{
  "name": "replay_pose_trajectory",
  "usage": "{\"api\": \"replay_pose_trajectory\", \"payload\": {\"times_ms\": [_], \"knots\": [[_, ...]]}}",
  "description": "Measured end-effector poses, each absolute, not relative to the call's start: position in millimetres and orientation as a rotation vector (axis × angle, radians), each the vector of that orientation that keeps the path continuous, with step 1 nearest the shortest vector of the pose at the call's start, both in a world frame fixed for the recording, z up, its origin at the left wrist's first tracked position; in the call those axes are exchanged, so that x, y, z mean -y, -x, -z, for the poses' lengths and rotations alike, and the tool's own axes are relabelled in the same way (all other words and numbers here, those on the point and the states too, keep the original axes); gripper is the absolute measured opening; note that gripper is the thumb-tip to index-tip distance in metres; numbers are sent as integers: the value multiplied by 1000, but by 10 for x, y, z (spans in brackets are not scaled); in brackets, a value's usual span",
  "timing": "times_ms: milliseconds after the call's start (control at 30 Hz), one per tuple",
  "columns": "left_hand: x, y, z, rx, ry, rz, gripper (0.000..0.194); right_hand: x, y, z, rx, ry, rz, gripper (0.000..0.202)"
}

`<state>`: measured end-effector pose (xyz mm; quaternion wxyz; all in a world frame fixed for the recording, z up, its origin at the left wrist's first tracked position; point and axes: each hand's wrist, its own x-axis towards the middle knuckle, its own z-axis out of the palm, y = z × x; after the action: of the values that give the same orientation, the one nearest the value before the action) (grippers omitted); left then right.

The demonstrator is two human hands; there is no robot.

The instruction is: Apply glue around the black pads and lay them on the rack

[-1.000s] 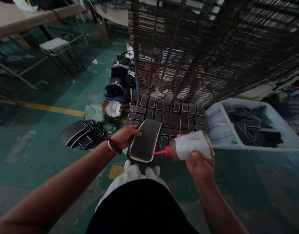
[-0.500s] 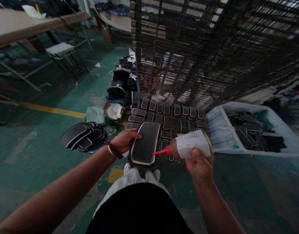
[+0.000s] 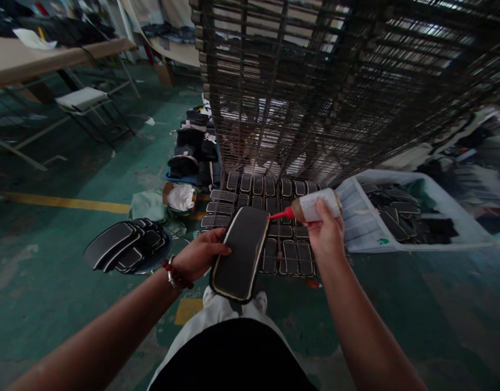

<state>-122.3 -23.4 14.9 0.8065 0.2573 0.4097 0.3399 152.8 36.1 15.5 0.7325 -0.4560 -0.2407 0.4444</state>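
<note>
My left hand (image 3: pixel 205 251) grips the left edge of a dark, rounded panel (image 3: pixel 242 252), its thumb on the top face. A pale line runs along the panel's border. My right hand (image 3: pixel 326 231) is wrapped round a bottle (image 3: pixel 318 206) with a white wrapping and a red nozzle (image 3: pixel 281 214). The nozzle points left, its tip at the panel's upper right edge; whether they touch I cannot tell. Beneath and beyond the panel, several smaller dark pads (image 3: pixel 289 255) lie in rows on a wire rack (image 3: pixel 279 247).
Tall wire racks (image 3: pixel 274 81) rise ahead. A white bin (image 3: pixel 351 239) with dark pieces stands at right. At left, a round stool (image 3: pixel 167 251) bears stacked dark panels (image 3: pixel 115 241), with an opened bag (image 3: pixel 181 196) behind. A table (image 3: pixel 70 57) stands far left.
The bottle's tip has moved from the panel's lower right edge up to its upper right edge. The panel is tilted more and sits slightly lower. The whole view has shifted a little.
</note>
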Motion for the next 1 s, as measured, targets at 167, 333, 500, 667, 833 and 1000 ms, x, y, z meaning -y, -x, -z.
{"api": "replay_pose_trajectory", "payload": {"times_ms": [167, 333, 500, 667, 833, 1000], "knots": [[259, 1181, -94, -873, -603, -752, 33, -281, -1571, -102, 442, 1017, -1052, 44], [265, 1068, -33, -923, -626, -795, 28, -13, -1537, -114, 341, 1112, -1347, 42], [297, 773, -37, -937, -620, -795, 31, -68, -1561, -144, 426, 1012, -1147, 41], [289, 435, -45, -991, -608, -788, 36, -137, -1723, -44, 621, 979, -957, 39], [222, 174, 1, -1048, -601, -802, 34, 70, -1966, 85, 678, 979, -1073, 47], [195, -93, 35, -1027, -543, -815, 39, 37, -2378, 93, 724, 952, -1174, 48]]}}
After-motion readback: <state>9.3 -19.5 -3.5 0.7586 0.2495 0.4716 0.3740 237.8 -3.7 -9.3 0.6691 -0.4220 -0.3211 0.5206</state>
